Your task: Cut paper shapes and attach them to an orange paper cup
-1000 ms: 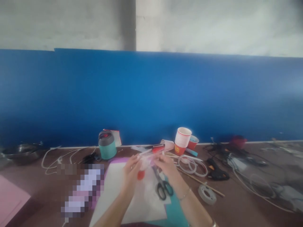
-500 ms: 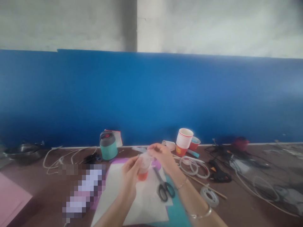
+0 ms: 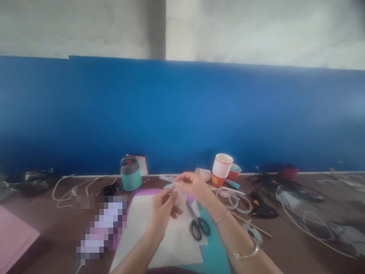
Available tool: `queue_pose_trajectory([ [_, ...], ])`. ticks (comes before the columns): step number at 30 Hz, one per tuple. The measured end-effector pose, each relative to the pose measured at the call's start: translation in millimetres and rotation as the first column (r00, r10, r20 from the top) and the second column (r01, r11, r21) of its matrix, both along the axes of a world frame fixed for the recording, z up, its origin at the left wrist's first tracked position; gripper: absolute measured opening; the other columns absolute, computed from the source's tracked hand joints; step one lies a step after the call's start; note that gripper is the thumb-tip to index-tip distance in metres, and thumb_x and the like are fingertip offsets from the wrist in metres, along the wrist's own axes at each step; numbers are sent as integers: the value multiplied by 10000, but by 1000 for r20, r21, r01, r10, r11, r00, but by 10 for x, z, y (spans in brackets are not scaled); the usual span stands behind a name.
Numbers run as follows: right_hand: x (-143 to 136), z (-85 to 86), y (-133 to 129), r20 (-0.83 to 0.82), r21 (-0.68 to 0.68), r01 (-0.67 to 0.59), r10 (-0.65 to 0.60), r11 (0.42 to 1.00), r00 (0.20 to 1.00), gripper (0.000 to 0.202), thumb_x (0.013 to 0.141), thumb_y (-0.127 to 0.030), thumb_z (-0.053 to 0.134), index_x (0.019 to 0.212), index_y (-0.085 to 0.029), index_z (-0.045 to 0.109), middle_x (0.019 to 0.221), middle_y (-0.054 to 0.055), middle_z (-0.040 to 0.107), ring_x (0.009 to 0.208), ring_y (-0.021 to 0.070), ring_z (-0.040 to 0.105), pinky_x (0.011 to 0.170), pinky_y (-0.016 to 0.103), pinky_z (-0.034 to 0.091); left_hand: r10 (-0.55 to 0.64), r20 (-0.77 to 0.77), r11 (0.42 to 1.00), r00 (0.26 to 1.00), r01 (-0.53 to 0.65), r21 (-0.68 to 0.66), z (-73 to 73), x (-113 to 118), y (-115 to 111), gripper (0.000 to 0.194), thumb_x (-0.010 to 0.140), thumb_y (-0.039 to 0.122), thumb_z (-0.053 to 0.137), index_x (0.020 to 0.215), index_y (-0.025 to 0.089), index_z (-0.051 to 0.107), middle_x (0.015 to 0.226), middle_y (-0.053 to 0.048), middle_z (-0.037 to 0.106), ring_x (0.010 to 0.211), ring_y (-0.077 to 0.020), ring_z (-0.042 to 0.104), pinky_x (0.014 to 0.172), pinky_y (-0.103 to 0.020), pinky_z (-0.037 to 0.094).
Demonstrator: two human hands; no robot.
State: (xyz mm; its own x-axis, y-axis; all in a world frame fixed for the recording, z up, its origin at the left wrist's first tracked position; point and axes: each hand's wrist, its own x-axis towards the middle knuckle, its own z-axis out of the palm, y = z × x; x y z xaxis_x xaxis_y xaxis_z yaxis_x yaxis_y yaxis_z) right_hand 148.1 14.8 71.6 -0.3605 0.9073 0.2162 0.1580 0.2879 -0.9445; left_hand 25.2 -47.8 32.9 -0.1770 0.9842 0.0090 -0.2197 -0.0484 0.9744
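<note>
My left hand (image 3: 160,208) and my right hand (image 3: 197,187) are together above a white sheet of paper (image 3: 137,224). Between their fingers is a whitish, see-through cup-like thing (image 3: 181,196), blurred and partly covered. My left thumb and fingers pinch its left side, while the right hand's fingers close on its top. Just below the right wrist lies a pair of scissors (image 3: 196,226) with black handles. Under the white sheet show a teal sheet (image 3: 218,247) and a purple sheet (image 3: 139,192).
Stacked paper cups (image 3: 221,171) stand behind, beside another red cup (image 3: 234,172). Right of my arm are clear rings (image 3: 241,205), a tape roll (image 3: 252,233), a stick (image 3: 264,230) and a black glue gun (image 3: 264,207). A teal jar (image 3: 131,179) stands left, near white cords (image 3: 68,194).
The held thing has turned between my hands, and its orange-red lower part no longer shows. My right hand has shifted slightly left, and the left hand's lower fingers now show beneath the thing.
</note>
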Motion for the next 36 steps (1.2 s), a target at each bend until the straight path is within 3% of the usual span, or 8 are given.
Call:
queue_pose_trajectory([
  [3, 16, 32, -14, 45, 14, -21, 20, 1000, 999, 177, 698, -304, 639, 760, -155, 710, 696, 23, 680, 601, 121, 555, 556, 228, 436, 6, -34, 1000, 999, -5, 23, -20, 9, -4, 508, 684, 529, 663, 941, 93, 612, 480, -14, 595, 382, -132, 543, 333, -181, 330],
  [8, 65, 81, -29, 71, 14, -25, 24, 1000, 997, 221, 731, -296, 598, 833, -165, 743, 802, 46, 718, 725, 161, 610, 632, 252, 471, 0, -22, 999, 1000, 1, 52, -27, 10, -9, 457, 703, 508, 656, 920, 110, 595, 494, -16, 604, 399, -128, 550, 346, -174, 344],
  [15, 142, 138, -34, 107, -24, 43, -40, 999, 993, 240, 730, -273, 596, 879, -160, 746, 689, 29, 698, 569, 111, 577, 513, 212, 451, 39, 8, 999, 999, -40, 37, 16, 20, -16, 454, 674, 499, 681, 903, 116, 601, 538, -19, 617, 402, -123, 554, 326, -166, 315],
  [24, 123, 75, -11, 49, 32, 140, -142, 990, 989, 251, 735, -278, 590, 896, -158, 741, 720, 48, 713, 603, 138, 615, 555, 251, 501, 50, 57, 999, 997, -49, -14, 51, 36, -36, 476, 623, 491, 718, 896, 115, 614, 562, -24, 624, 404, -124, 561, 339, -174, 319],
  [29, 110, 56, -41, 110, 43, 79, -83, 996, 990, 247, 748, -250, 572, 909, -167, 739, 779, 57, 725, 692, 169, 626, 599, 274, 500, 30, 80, 999, 996, -27, -35, 52, 40, -41, 458, 629, 471, 719, 902, 119, 613, 587, -23, 632, 418, -121, 563, 357, -180, 330],
  [33, 132, 29, -60, 83, 30, 13, -15, 999, 996, 299, 722, -173, 562, 979, -187, 714, 914, 54, 721, 799, 189, 635, 627, 280, 506, 38, 65, 999, 997, -35, -40, 54, 40, -41, 469, 619, 499, 714, 895, 131, 622, 580, -17, 629, 421, -131, 569, 363, -188, 329],
  [36, 145, 25, -73, 28, 8, -20, 19, 1000, 999, 369, 695, -124, 551, 1039, -179, 674, 885, 44, 716, 776, 169, 639, 634, 270, 504, 41, 50, 999, 998, -39, -37, 57, 40, -43, 476, 626, 511, 705, 904, 132, 631, 560, -15, 623, 428, -138, 580, 369, -190, 336],
])
